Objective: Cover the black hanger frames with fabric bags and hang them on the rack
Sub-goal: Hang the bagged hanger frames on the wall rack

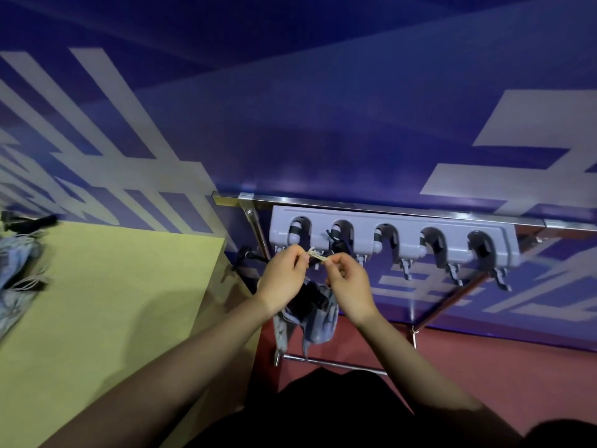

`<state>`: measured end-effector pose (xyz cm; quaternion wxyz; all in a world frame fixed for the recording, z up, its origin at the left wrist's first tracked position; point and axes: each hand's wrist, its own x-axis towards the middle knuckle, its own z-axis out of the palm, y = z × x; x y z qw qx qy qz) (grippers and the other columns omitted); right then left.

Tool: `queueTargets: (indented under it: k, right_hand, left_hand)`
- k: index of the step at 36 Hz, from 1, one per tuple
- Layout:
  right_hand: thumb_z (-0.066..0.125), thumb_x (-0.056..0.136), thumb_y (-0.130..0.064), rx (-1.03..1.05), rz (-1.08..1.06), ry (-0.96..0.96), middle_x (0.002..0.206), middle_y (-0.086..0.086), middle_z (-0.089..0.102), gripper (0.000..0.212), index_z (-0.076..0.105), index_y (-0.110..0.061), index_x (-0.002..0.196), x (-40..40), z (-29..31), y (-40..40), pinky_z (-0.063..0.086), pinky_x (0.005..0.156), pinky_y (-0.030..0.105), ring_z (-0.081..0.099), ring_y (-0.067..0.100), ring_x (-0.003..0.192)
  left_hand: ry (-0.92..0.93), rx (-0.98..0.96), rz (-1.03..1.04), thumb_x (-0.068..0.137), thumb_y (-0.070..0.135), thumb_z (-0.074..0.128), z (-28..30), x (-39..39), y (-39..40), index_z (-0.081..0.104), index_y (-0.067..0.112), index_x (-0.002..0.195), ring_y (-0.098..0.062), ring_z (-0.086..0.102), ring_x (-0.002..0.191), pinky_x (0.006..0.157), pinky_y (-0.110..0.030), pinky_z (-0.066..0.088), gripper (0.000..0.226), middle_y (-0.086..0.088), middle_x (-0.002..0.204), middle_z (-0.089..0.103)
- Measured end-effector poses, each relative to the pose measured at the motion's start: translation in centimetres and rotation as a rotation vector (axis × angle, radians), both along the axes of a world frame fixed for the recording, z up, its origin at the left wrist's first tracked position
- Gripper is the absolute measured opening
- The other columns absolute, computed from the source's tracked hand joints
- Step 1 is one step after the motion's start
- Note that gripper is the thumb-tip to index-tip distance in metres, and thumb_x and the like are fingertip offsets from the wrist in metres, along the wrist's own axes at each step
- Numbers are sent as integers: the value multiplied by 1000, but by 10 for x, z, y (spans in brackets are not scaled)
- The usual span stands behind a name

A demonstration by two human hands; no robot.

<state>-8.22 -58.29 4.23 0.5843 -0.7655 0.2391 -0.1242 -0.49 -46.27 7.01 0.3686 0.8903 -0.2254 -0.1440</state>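
A grey plastic rack [394, 234] with several arched slots and small hooks hangs from a steel rail [355, 205]. In front of its left end, my left hand [284, 279] and my right hand [349, 286] each pinch one end of a pale drawstring [318, 257] stretched between them. Below my hands hangs a light blue fabric bag [318, 328] with a black hanger frame [307, 300] showing at its open top. Whether the bag hangs from a rack hook is hidden by my hands.
A yellow-green table [113, 302] stands to the left, with more blue fabric bags and white strings [19, 273] and a black item [35, 221] at its far left edge. The steel rack stand's legs [452, 299] rest on a red floor. A blue wall is behind.
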Motion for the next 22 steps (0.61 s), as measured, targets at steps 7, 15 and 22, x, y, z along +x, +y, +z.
queueTargets:
  k: [7,15,22]
  right_hand:
    - [52,98,-18,-7,-26,111,63,-5,52,16,59,-14,84,0,-13,7,37,60,30,46,9,57]
    - [53,98,-20,-7,20,160,66,-7,55,22,57,-20,76,2,-21,4,38,62,28,48,6,61]
    - [50,99,-24,-37,47,201,72,1,61,24,63,-10,85,6,-25,4,39,62,29,54,13,66]
  left_hand:
    - [-117,34,-68,98,25,51,-9,-1,3,56,13,80,-16,53,65,63,-38,42,22,0,69,56]
    - [-315,126,-108,95,28,56,-22,-7,8,67,15,92,-21,54,93,70,-40,49,17,0,89,58]
    - [-415,134,-141,92,31,62,-22,-6,13,71,14,92,-21,51,91,66,-40,50,19,-1,88,50]
